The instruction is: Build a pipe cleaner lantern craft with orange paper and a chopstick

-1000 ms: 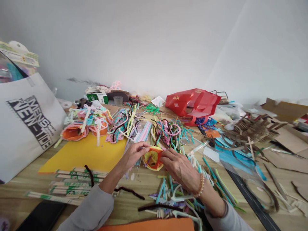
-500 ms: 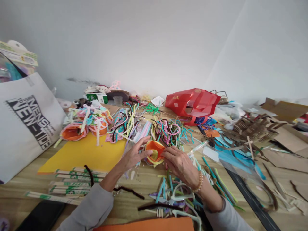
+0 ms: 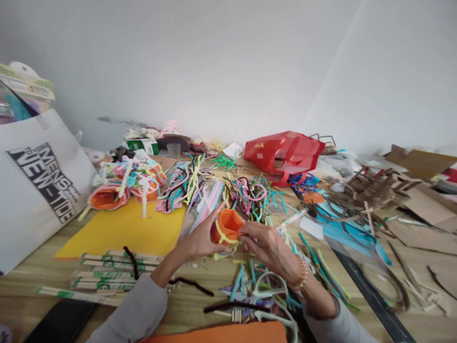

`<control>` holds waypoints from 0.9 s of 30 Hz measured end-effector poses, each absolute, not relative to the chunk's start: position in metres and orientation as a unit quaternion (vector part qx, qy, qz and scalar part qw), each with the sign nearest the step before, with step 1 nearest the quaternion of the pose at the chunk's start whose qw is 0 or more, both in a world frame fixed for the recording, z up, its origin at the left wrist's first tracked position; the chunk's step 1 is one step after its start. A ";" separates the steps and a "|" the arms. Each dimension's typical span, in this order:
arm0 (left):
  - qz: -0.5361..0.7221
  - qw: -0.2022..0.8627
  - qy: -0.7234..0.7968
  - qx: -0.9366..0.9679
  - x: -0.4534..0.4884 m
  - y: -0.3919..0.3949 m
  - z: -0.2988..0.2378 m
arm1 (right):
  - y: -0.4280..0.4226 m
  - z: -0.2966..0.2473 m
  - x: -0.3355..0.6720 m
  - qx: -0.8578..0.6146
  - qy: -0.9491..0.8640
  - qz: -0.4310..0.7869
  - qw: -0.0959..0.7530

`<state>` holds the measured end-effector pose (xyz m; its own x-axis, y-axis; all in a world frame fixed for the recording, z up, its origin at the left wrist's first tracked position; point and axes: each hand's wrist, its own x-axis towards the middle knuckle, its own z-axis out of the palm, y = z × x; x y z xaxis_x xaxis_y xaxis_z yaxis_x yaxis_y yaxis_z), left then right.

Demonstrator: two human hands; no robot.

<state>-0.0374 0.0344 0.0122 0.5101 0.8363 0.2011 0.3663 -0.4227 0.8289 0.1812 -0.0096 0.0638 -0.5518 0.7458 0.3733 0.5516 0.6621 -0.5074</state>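
A small orange paper cup (image 3: 230, 224) trimmed with yellow pipe cleaner is tilted so that its open mouth faces up and toward me. My left hand (image 3: 203, 238) curves around its left side, thumb at the lower front and fingers behind. At the right rim, my right hand (image 3: 269, 245) pinches the edge between thumb and fingertips; what else is in that pinch is hidden. Just behind lies a tangle of coloured pipe cleaners (image 3: 246, 193). Scissors with pale handles (image 3: 269, 286) rest among pipe cleaner pieces close to my right wrist.
Two decorated orange cups (image 3: 109, 196) stand at the left by yellow paper (image 3: 124, 231). Wrapped chopsticks (image 3: 107, 271), a black phone (image 3: 60, 321) and orange sheet (image 3: 221, 332) are nearer. A white bag (image 3: 39, 186), red bag (image 3: 282, 152) and brown wicker-like pieces (image 3: 374, 186) surround the workspace.
The cup has turned and tipped, showing more of its left outer side and yellow trim. My left thumb has moved from inside the mouth to the lower front; my right hand stays at the rim.
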 end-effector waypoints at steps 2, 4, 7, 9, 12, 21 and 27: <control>0.314 0.411 0.366 0.774 -0.040 0.033 0.017 | -0.012 0.069 0.182 -0.367 -0.864 0.188 0.288; 0.314 0.440 0.346 0.767 -0.043 0.031 0.022 | -0.014 0.074 0.184 -0.370 -0.863 0.196 0.283; 0.297 0.464 0.332 0.766 -0.043 0.028 0.027 | -0.016 0.078 0.186 -0.375 -0.865 0.195 0.272; 0.277 0.482 0.322 0.766 -0.043 0.028 0.028 | -0.016 0.078 0.187 -0.379 -0.865 0.190 0.269; 0.243 0.497 0.313 0.772 -0.047 0.031 0.024 | -0.014 0.076 0.188 -0.381 -0.867 0.181 0.266; 0.165 0.334 0.358 0.856 -0.068 0.046 -0.004 | -0.008 0.075 0.195 -0.411 -0.850 0.204 0.260; 0.188 0.194 0.343 0.900 -0.058 0.041 -0.007 | 0.003 0.074 0.210 -0.444 -0.818 0.255 0.262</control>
<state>-0.0581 0.0405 -0.0075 0.6943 0.6897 0.2056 0.5440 -0.6900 0.4775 0.2095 0.0025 0.0738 -0.4679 0.8604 0.2021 0.5938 0.4754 -0.6491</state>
